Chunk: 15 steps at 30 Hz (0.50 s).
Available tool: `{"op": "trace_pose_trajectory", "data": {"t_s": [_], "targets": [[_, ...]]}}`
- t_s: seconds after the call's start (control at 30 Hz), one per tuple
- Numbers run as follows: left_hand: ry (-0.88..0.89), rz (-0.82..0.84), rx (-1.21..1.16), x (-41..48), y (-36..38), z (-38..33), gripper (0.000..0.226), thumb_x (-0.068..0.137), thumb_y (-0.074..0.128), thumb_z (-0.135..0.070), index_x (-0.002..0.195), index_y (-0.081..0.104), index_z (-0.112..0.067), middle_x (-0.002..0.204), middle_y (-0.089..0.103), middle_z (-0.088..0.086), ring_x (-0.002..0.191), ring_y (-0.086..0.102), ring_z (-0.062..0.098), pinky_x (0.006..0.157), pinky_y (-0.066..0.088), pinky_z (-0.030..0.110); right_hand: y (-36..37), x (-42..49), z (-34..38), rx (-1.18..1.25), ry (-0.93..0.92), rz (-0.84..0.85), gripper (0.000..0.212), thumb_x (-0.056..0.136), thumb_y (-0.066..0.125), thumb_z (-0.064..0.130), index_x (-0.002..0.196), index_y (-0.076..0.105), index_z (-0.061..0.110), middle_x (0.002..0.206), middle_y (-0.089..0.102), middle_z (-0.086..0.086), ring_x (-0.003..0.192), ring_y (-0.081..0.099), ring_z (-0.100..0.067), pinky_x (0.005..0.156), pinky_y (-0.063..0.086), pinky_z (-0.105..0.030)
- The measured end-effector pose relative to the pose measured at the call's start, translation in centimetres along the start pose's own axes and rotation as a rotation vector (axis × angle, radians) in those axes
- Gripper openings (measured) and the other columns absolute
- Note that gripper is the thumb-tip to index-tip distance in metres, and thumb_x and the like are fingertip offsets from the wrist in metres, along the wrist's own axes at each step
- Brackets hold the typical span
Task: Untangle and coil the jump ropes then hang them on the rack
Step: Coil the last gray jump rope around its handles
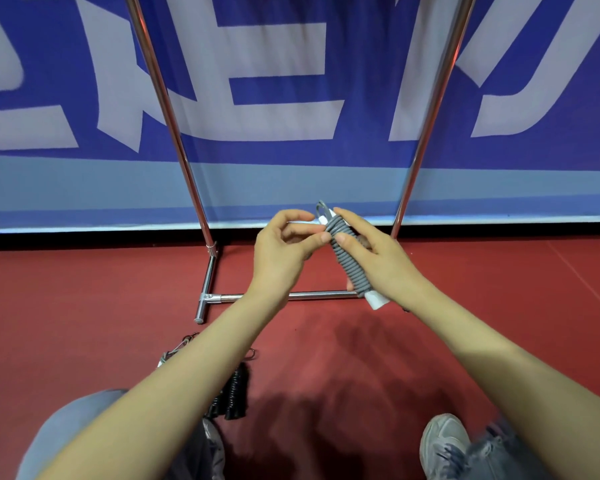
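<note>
A grey jump rope [347, 261] is wound tightly round its white handles into a slanted bundle, held up in front of the rack. My right hand [371, 258] grips the bundle from the right, thumb across the coils. My left hand [284, 244] pinches the upper end of the bundle near a small loose loop of rope. The metal rack [174, 133] stands ahead, its two chrome uprights rising left and right and a low crossbar [312, 295] running behind my hands. A black coiled jump rope [234, 393] lies on the floor under my left forearm.
The floor is red [84, 323]. A blue and white banner wall [274, 81] stands right behind the rack. My knee in grey fabric [66, 431] is at lower left, my grey shoe [444, 441] at lower right. A partly hidden grey bundle with metal clips [177, 348] lies beside the black rope.
</note>
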<state>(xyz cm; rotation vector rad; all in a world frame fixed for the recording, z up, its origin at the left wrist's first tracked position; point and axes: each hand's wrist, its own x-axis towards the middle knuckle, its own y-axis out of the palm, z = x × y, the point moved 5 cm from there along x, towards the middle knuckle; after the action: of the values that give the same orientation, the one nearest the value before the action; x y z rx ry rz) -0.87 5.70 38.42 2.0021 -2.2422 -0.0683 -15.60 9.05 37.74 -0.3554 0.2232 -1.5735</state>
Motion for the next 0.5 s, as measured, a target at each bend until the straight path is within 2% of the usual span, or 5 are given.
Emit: {"op": "trace_pose_trajectory", "data": {"t_s": [0.07, 0.2, 0.33, 0.4, 0.5], "targets": [[0.022, -0.01, 0.011, 0.2, -0.2, 0.1, 0.025, 0.075, 0.076, 0.004, 0.088, 0.061, -0.011, 0.074, 0.067, 0.004, 0.057, 0.055, 0.012, 0.056, 0.045, 0.018, -0.1, -0.2, 0.5, -0.059, -0.028, -0.032, 0.04, 0.098, 0.052, 0.035, 0.133, 0.043, 0.051, 0.074, 0.066, -0.001, 0.054, 0.068, -0.026, 0.057, 0.059, -0.036], [0.035, -0.023, 0.019, 0.3, -0.9, 0.5, 0.011, 0.075, 0.077, -0.002, 0.079, 0.068, -0.006, 0.073, 0.068, 0.008, 0.065, 0.061, 0.014, 0.068, 0.051, 0.023, -0.3, -0.4, 1.2, -0.121, -0.069, -0.048, 0.042, 0.098, 0.052, 0.035, 0.135, 0.042, 0.05, 0.084, 0.069, -0.005, 0.055, 0.066, -0.013, 0.055, 0.052, -0.018], [0.029, 0.016, -0.01, 0.2, -0.8, 0.6, 0.004, 0.08, 0.073, -0.005, 0.079, 0.07, -0.008, 0.075, 0.071, 0.002, 0.071, 0.063, 0.011, 0.076, 0.053, 0.024, 0.4, 0.0, 1.1, 0.112, -0.042, 0.005, 0.041, 0.098, 0.052, 0.025, 0.132, 0.043, 0.047, 0.091, 0.067, -0.018, 0.054, 0.066, -0.03, 0.054, 0.056, -0.036], [-0.001, 0.062, -0.048, 0.3, -0.5, 0.4, 0.006, 0.085, 0.069, -0.007, 0.08, 0.068, -0.01, 0.081, 0.072, 0.002, 0.078, 0.063, 0.012, 0.082, 0.052, 0.027, 0.4, 0.2, 1.1, 0.234, -0.022, 0.031, 0.042, 0.099, 0.051, 0.021, 0.136, 0.043, 0.039, 0.089, 0.066, -0.019, 0.051, 0.064, -0.031, 0.049, 0.055, -0.034], [-0.166, 0.157, -0.296, 0.3, 0.2, 0.4, 0.009, 0.087, 0.063, -0.002, 0.082, 0.059, -0.008, 0.087, 0.069, 0.007, 0.082, 0.065, 0.018, 0.089, 0.054, 0.032, 0.3, 0.2, 1.2, 0.379, 0.028, 0.125, 0.038, 0.096, 0.051, 0.025, 0.13, 0.048, 0.041, 0.082, 0.066, -0.015, 0.049, 0.061, -0.033, 0.046, 0.052, -0.031]]}}
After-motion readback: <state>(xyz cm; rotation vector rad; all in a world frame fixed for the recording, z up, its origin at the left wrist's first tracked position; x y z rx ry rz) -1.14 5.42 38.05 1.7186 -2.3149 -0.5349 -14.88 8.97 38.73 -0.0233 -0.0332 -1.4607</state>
